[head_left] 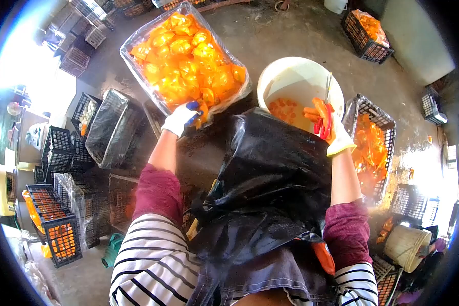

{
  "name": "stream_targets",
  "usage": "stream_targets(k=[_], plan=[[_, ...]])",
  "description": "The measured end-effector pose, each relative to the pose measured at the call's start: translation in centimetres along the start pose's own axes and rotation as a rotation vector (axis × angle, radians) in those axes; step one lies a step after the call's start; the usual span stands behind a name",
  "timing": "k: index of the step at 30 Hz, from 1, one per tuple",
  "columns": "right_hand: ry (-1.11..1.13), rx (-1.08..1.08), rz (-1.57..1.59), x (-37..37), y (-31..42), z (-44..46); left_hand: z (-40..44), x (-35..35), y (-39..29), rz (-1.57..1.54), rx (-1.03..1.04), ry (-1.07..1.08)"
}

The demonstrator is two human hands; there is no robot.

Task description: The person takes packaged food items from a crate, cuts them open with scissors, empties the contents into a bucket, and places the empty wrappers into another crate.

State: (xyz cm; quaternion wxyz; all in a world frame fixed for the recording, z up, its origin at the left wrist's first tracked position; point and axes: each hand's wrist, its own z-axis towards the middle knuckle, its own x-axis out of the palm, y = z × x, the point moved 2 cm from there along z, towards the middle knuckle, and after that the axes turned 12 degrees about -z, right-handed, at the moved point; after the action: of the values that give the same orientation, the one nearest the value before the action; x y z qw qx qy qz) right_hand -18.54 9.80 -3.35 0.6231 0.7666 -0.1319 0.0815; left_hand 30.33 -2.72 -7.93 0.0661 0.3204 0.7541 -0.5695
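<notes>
My left hand (180,118), in a white glove with blue fingertips, is closed on a shiny orange packet (202,112) at the near edge of a plastic-lined crate (242,97). That crate is heaped with similar orange packets (181,56). My right hand (333,128), in a pale glove with a yellow cuff, is over the near right rim of a white bucket (270,71). It is closed round a red-handled tool (325,121) with a thin metal tip pointing up, and an orange piece (317,111) shows at its fingers. Round orange pieces (285,109) lie inside the bucket.
Right of the bucket stands a black crate (389,122) with orange packets. Farther off at the upper right is another filled crate (364,43). Black crates (61,229) and a plastic-lined crate (107,127) stand at the left. A whitish bucket (405,247) lies tilted at the lower right.
</notes>
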Motion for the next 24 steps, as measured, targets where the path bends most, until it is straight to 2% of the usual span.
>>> stream_targets(k=[1,2,3,6,9,10,13,14,16,17,18,19,21,23,24], plan=[[-0.017,0.014,-0.030,0.2,0.0,0.0,-0.4,0.2,-0.2,-0.105,-0.082,0.015],[-0.032,0.029,-0.063,0.3,0.2,0.0,-0.4,0.6,-1.1,0.298,0.075,0.000],[-0.047,0.044,-0.098,0.7,0.4,0.1,-0.1,1.4,-0.6,0.356,0.099,-0.078],[-0.119,0.038,-0.204,1.5,0.5,0.1,-2.6,3.8,-7.4,0.454,-0.036,-0.120],[-0.062,0.039,-0.151,1.1,0.4,0.1,-0.8,5.5,-7.2,0.633,-0.140,-0.291],[-0.067,0.027,-0.180,0.8,0.3,0.3,0.2,5.5,-6.7,0.625,-0.199,-0.286],[-0.096,0.032,-0.241,0.6,0.1,0.4,1.5,3.8,-5.0,0.483,-0.098,-0.099],[-0.115,0.055,-0.247,0.8,0.2,0.4,1.7,2.7,-4.2,0.338,-0.099,-0.038],[-0.135,0.109,-0.251,1.0,0.3,0.6,1.7,1.3,-1.2,-0.144,-0.161,-0.014],[-0.137,0.139,-0.251,1.1,0.2,0.8,1.1,0.8,0.0,-0.407,-0.241,-0.078],[-0.140,0.171,-0.250,1.2,0.1,1.0,0.8,0.3,1.0,-0.589,-0.178,-0.137],[-0.138,0.172,-0.278,1.3,-0.1,1.1,0.3,0.0,1.0,-0.956,-0.215,-0.139],[-0.130,0.168,-0.335,1.6,-0.2,1.4,3.6,-0.3,4.9,-1.026,0.336,-0.142],[-0.129,0.174,-0.308,1.6,-0.5,1.7,-0.8,-0.6,-2.6,-1.757,0.194,-0.160],[-0.130,0.176,-0.293,1.8,-0.5,1.7,-0.4,-1.1,-2.7,-1.814,0.243,0.028]])
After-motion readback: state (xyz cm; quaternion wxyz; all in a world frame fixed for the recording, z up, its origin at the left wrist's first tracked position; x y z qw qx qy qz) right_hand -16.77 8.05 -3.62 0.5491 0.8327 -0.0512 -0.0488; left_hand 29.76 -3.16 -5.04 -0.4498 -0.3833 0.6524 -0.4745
